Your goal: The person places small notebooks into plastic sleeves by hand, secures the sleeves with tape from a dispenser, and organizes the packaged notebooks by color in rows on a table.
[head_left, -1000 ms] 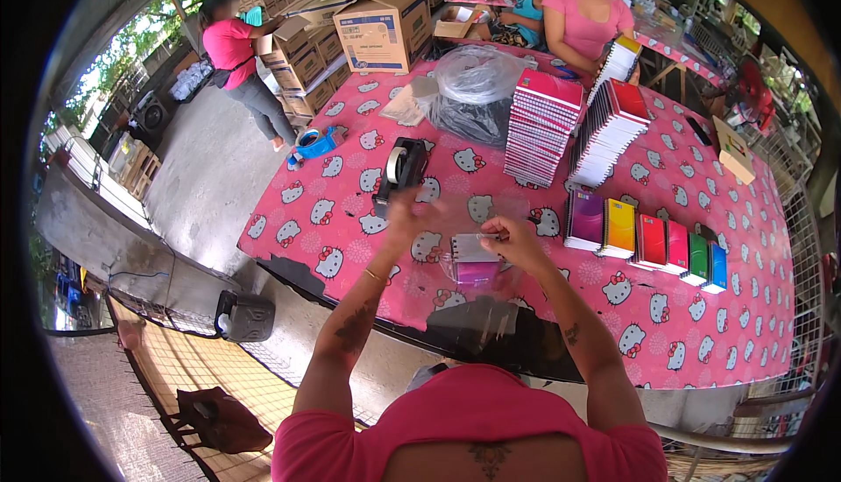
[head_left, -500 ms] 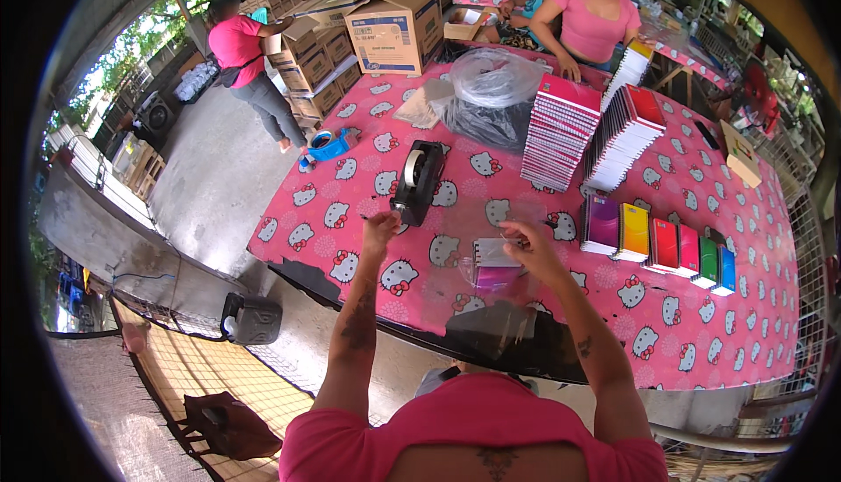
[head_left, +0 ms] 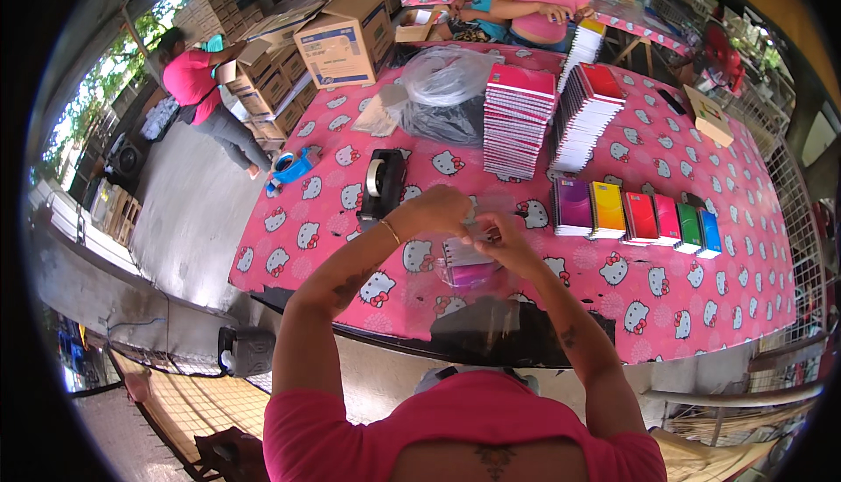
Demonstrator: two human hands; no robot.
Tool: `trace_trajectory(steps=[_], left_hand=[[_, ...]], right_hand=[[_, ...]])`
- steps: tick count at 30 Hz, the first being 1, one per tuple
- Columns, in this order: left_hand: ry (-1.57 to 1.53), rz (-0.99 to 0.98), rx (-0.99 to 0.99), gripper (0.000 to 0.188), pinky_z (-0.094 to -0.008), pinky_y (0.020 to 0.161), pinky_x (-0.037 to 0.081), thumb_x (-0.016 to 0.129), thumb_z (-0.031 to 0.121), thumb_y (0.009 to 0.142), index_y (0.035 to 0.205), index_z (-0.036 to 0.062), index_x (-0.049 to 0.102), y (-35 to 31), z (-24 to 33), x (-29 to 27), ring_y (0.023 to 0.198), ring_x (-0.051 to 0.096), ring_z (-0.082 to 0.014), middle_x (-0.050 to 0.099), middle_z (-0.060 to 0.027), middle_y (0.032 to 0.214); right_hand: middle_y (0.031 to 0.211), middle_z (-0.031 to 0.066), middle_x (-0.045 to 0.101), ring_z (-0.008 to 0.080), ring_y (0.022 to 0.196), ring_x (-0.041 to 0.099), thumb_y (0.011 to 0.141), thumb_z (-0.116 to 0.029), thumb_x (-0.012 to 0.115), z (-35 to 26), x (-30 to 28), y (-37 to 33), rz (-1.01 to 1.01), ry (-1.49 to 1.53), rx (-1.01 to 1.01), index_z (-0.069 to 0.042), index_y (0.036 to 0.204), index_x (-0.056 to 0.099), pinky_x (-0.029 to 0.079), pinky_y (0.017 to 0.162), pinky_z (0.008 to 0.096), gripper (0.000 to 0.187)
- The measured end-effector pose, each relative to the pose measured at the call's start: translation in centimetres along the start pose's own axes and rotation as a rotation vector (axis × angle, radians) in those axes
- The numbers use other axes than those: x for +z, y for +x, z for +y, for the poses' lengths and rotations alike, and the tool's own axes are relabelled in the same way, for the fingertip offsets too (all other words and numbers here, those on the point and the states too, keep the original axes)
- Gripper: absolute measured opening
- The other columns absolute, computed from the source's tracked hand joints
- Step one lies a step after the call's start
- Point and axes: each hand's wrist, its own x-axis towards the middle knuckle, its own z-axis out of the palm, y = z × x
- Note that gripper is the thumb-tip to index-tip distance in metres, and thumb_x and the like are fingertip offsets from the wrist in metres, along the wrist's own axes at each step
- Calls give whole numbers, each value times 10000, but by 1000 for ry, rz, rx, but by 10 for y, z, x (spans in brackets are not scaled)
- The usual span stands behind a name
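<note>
In front of me lies a small stack of spiral notebooks with a purple cover, in clear plastic. My right hand is closed at its upper edge, fingers pinched on the clear plastic. My left hand reaches over from the left, bent at the wrist, fingertips pointing down close to my right fingers. It looks closed; what it pinches is too small to make out. Left of it stands a black tape dispenser with a roll of tape.
To the right, small notebooks in several colours lie in a row. Behind are tall notebook stacks, a bundle of clear plastic, a cardboard box and a blue tape dispenser. Other people stand beyond the table.
My left hand has moved from the front of the black tape dispenser rightward to the wrapped notebooks, beside my right hand. The right hand stays at the plastic. The whole view has shifted.
</note>
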Motion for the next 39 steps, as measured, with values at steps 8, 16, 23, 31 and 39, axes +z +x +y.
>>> trace_trajectory(steps=[8,16,23,31,39], left_hand=[[-1007,134,-96,282,-370,728,517,670,297,852,941,29,670,-13,-87,128,872,684,-254,691,-135,883],[157,762,-165,726,-565,990,371,741,499,746,1241,18,519,-41,88,83,1168,526,-403,569,-211,1222],[-34,463,-270,806,-511,981,420,839,440,623,1249,49,515,-38,59,89,1104,553,-400,581,-200,1147],[-96,663,-254,839,-511,884,496,859,267,660,1332,20,422,-40,79,77,1021,592,-420,596,-217,1114],[-1097,946,-197,796,-422,1086,377,757,148,829,1458,2,291,-101,91,141,1235,497,-283,446,-128,1400]], right_hand=[[1146,77,500,170,1013,529,846,-75,729,-8,28,2,60,182,42,-118,1293,514,482,854,330,498],[1042,29,548,113,953,534,955,-265,641,8,26,-35,516,471,52,-100,1220,535,463,836,296,330],[942,-9,626,120,854,607,999,-371,560,69,93,-98,-222,869,506,-101,1097,632,510,798,309,296],[1258,27,596,194,1165,583,987,-455,557,53,105,-83,-206,1385,633,-97,1383,484,439,1048,407,539],[1377,117,510,280,1285,490,830,-265,786,15,25,-62,49,672,244,-67,1367,428,388,1104,429,675]])
